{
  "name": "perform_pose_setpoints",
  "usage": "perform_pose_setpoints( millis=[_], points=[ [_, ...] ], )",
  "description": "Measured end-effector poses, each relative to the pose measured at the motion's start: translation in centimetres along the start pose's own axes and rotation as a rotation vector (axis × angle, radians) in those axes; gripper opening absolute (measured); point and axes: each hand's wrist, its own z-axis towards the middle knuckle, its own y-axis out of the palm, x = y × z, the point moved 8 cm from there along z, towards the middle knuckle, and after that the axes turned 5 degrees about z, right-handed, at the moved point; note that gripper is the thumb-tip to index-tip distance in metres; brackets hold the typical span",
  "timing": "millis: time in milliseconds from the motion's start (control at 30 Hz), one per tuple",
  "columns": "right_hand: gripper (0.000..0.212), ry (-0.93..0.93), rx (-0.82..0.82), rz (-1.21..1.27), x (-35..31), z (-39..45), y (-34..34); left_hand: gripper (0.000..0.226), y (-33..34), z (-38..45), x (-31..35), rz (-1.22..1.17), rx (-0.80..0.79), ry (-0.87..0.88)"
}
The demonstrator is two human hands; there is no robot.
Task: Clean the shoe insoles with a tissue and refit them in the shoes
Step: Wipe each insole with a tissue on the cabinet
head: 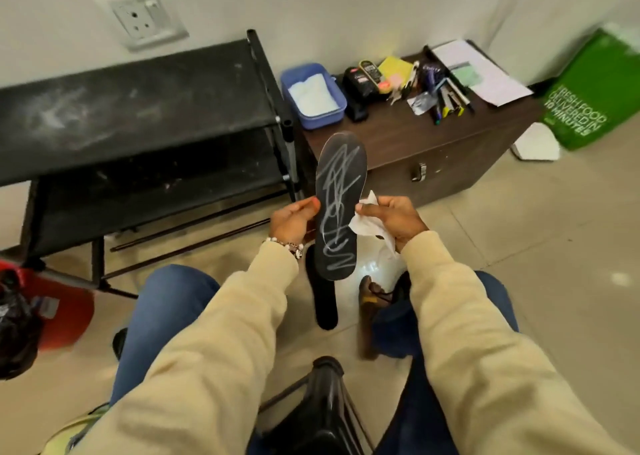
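A black insole (341, 191) with grey scribbled lines stands upright in front of me. My left hand (294, 217) holds it by its left edge, thumb on the front face. My right hand (391, 217) grips a crumpled white tissue (367, 224) against the insole's right edge. On the floor below lies a second black insole (323, 304). A brown shoe (369, 311) lies beside it by my right knee, partly hidden by my leg.
A black shoe rack (138, 108) stands at the left. A brown wooden cabinet (433, 153) at the back carries a blue tub (313, 96), polish bottles, pens and papers. A green bag (595, 98) leans at the right. A red bin (65, 312) sits at the far left.
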Motion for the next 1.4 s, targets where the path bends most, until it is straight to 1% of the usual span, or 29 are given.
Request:
perform_pose_setpoints(
  millis=[67,133,200,267,333,367,400,467,533,600,667,733,900,967,1067,1133,1200,1233,1267,1300,1333,1400],
  points=[
    [0.006,-0.041,0.083,0.056,-2.0,0.6,-0.8,0.017,1.4,1.0,2.4,0.04,0.009,0.07],
    [0.005,-0.042,0.17,0.111,-3.4,1.7,-1.6,0.018,2.7,2.2,4.0,0.051,0.018,0.089],
    [0.005,-0.02,0.245,0.156,-3.9,3.2,-2.4,0.013,3.8,3.5,4.5,0.077,-0.011,0.07],
    [0.009,0.016,0.315,0.185,-4.0,5.0,-3.1,0.015,4.6,4.7,4.5,0.143,-0.062,0.049],
    [0.012,0.046,0.368,0.205,-3.8,6.8,-3.7,0.01,4.9,5.7,3.9,0.189,-0.1,0.012],
    [0.013,0.056,0.386,0.219,-3.7,7.9,-3.9,0.018,5.0,6.4,3.6,0.212,-0.12,0.01],
    [0.013,0.061,0.406,0.234,-3.5,8.9,-4.1,0.032,5.1,7.1,3.6,0.233,-0.129,0.037],
    [0.015,0.066,0.451,0.26,-3.2,10.9,-4.4,0.056,5.0,8.9,3.9,0.337,-0.11,0.162],
    [0.021,0.051,0.488,0.288,-3.3,12.4,-4.7,0.074,5.1,10.3,4.3,0.525,-0.096,0.305],
    [0.016,0.031,0.537,0.287,-3.5,13.8,-5.1,0.092,5.8,11.4,4.8,0.691,-0.107,0.412],
    [0.015,-0.002,0.562,0.267,-3.8,14.6,-5.2,0.101,6.7,11.9,5.4,0.868,-0.1,0.504],
    [0.013,-0.043,0.58,0.234,-3.9,15.2,-5.1,0.102,7.1,12.3,5.8,0.989,-0.051,0.549],
    [0.017,-0.057,0.599,0.091,-4.0,15.4,-5.2,0.092,6.7,13.3,5.8,1.094,0.054,0.613],
    [0.022,-0.08,0.625,0.036,-4.4,15.2,-5.7,0.09,6.5,13.6,5.7,1.111,0.08,0.633],
    [0.026,-0.089,0.68,-0.081,-5.5,14.6,-6.5,0.088,6.2,13.7,5.5,1.107,0.073,0.677],
    [0.019,-0.129,0.622,-0.057,-6.5,14.4,-6.2,0.088,6.0,13.5,5.4,1.088,0.075,0.683],
    [0.01,-0.199,0.475,0.026,-7.4,14.4,-4.9,0.087,5.7,13.5,5.6,1.061,0.096,0.678],
    [0.013,-0.229,0.392,0.025,-7.8,14.3,-4.0,0.087,5.6,13.5,5.7,1.044,0.106,0.67],
    [0.021,-0.258,0.306,-0.025,-8.0,14.4,-3.0,0.085,5.6,13.5,5.8,1.028,0.115,0.667],
    [0.029,-0.291,0.225,-0.128,-8.3,14.3,-2.1,0.083,5.5,13.5,5.9,1.016,0.123,0.668],
    [0.035,-0.334,0.162,-0.281,-8.4,14.2,-1.2,0.081,5.6,13.4,5.9,1.01,0.131,0.67],
    [0.038,-0.457,0.113,-0.642,-8.8,13.8,0.5,0.076,5.6,13.4,5.9,1.016,0.143,0.671]
  ],
)
